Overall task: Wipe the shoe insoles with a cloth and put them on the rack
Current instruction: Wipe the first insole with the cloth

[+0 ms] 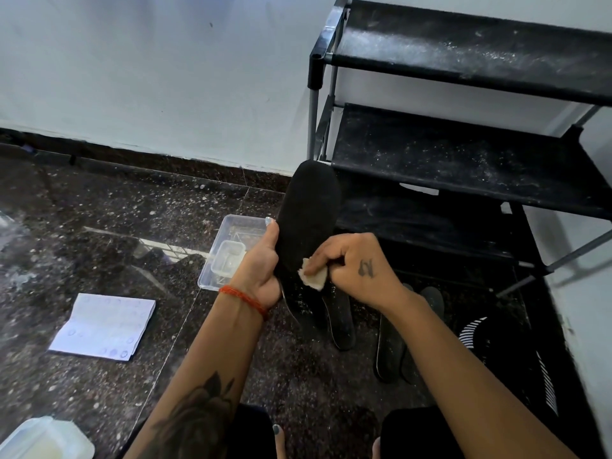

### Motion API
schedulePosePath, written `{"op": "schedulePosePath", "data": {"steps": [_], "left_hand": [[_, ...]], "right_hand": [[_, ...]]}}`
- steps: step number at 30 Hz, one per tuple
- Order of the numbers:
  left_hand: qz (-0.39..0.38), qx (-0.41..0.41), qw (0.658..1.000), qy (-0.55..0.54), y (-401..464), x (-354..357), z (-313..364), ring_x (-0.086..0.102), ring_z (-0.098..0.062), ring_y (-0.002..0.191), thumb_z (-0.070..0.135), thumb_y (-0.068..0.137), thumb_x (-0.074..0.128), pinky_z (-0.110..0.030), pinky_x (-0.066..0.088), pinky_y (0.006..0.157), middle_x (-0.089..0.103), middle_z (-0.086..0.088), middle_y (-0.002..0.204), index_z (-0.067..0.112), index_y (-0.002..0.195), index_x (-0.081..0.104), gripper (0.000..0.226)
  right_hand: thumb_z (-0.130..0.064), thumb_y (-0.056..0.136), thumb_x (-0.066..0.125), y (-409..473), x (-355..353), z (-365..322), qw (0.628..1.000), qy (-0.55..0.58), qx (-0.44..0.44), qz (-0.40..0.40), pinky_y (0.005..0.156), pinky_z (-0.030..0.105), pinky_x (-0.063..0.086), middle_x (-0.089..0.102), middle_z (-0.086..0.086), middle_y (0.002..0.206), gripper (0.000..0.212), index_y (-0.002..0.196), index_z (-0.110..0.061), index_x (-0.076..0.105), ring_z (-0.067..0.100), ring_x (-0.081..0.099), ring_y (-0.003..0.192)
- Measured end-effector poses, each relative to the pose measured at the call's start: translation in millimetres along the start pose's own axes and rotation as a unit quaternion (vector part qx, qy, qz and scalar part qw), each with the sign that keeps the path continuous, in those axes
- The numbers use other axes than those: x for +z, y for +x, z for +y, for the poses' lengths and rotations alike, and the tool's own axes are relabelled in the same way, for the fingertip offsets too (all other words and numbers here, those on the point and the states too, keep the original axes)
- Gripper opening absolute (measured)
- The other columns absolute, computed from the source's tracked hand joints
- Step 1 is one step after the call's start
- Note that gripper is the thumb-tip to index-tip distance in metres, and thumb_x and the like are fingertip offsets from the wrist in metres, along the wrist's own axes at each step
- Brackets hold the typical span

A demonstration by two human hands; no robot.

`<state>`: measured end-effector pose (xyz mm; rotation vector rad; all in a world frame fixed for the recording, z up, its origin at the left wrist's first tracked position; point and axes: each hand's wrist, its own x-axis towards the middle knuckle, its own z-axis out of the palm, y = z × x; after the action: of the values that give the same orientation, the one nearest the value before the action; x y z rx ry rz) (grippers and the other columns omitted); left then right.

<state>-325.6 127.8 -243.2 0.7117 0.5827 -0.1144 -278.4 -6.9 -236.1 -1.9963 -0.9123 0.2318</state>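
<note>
Gripping the insole [308, 213], left hand [261, 270]; right hand [357, 266] presses cloth [313, 279] on it.

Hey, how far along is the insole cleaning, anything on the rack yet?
Nothing looks finished: the rack shelves in view hold no insoles. In hand: the left hand holds one black insole upright while the right hand presses a cloth near its lower end. Left: other insoles lie on the floor, to be wiped and racked.
</note>
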Motion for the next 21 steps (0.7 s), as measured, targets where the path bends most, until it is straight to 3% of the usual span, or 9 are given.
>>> {"op": "schedulePosePath", "data": {"steps": [2,5,9,13,15,17,19,21], "left_hand": [[0.002,0.006,1.000,0.001,0,0,1,0.071,-0.023,0.074,0.049,0.100,0.022,-0.037,0.055,0.071,0.073,-0.013,0.086,0.005,0.104,0.062,0.059],[0.009,0.017,1.000,0.012,0,1,0,0.072,-0.021,0.074,0.048,0.100,0.024,-0.032,0.060,0.062,0.073,-0.012,0.090,0.007,0.108,0.062,0.056],[0.006,0.015,1.000,0.011,-1,3,-2,0.072,-0.019,0.069,0.046,0.100,0.022,-0.028,0.059,0.060,0.074,-0.011,0.080,0.007,0.099,0.062,0.057],[0.010,0.013,1.000,0.006,-3,1,1,0.071,-0.018,0.061,0.044,0.101,0.020,-0.026,0.057,0.053,0.073,-0.011,0.071,0.004,0.093,0.061,0.058],[0.023,0.015,0.999,0.017,-5,1,3,0.070,-0.018,0.059,0.044,0.101,0.022,-0.026,0.057,0.050,0.073,-0.012,0.072,0.004,0.095,0.062,0.057],[0.034,0.022,0.999,0.030,-5,3,3,0.071,-0.019,0.062,0.045,0.101,0.025,-0.027,0.057,0.052,0.073,-0.014,0.089,0.004,0.105,0.062,0.055],[0.060,0.057,0.996,0.042,-4,5,2,0.070,-0.018,0.060,0.040,0.102,0.028,-0.027,0.057,0.051,0.070,-0.011,0.101,0.007,0.098,0.063,0.048],[0.066,0.075,0.994,0.048,-3,4,2,0.070,-0.016,0.058,0.039,0.102,0.030,-0.026,0.056,0.049,0.071,-0.008,0.096,0.011,0.089,0.063,0.045]], "right_hand": [[0.002,0.066,0.058,1,-7,8,0.995,-0.007,0.014,0.095,0.078,0.028,0.055,0.073,0.002,0.080,0.025,0.076,-0.011,0.076,0.010,0.067,0.077],[0.012,0.073,0.059,7,-7,14,0.975,-0.009,0.021,0.223,0.081,0.019,0.053,0.072,0.001,0.089,0.031,0.085,-0.012,0.075,0.006,0.065,0.085],[0.010,0.075,0.055,8,13,12,0.985,-0.057,0.022,0.164,0.084,0.000,0.038,0.069,0.008,0.097,0.033,0.098,-0.007,0.073,0.008,0.057,0.089],[0.000,0.072,0.051,4,17,6,0.993,-0.059,-0.025,0.097,0.082,0.022,0.050,0.071,0.005,0.091,0.032,0.091,-0.009,0.075,0.014,0.064,0.086],[0.008,0.070,0.053,2,8,4,0.999,-0.013,-0.007,0.041,0.082,0.022,0.052,0.072,0.003,0.088,0.033,0.086,-0.009,0.076,0.010,0.065,0.084],[0.014,0.067,0.056,1,-1,4,0.999,0.001,0.042,-0.019,0.082,0.021,0.053,0.073,0.002,0.086,0.035,0.083,-0.011,0.076,0.007,0.066,0.083],[0.010,0.068,0.061,1,-7,8,0.997,-0.020,0.077,0.018,0.081,0.026,0.055,0.074,0.003,0.085,0.031,0.081,-0.013,0.076,0.008,0.067,0.082],[0.007,0.073,0.063,4,-10,11,0.984,-0.007,0.092,0.154,0.078,0.021,0.054,0.074,0.002,0.087,0.027,0.083,-0.013,0.076,0.007,0.067,0.081]]}}
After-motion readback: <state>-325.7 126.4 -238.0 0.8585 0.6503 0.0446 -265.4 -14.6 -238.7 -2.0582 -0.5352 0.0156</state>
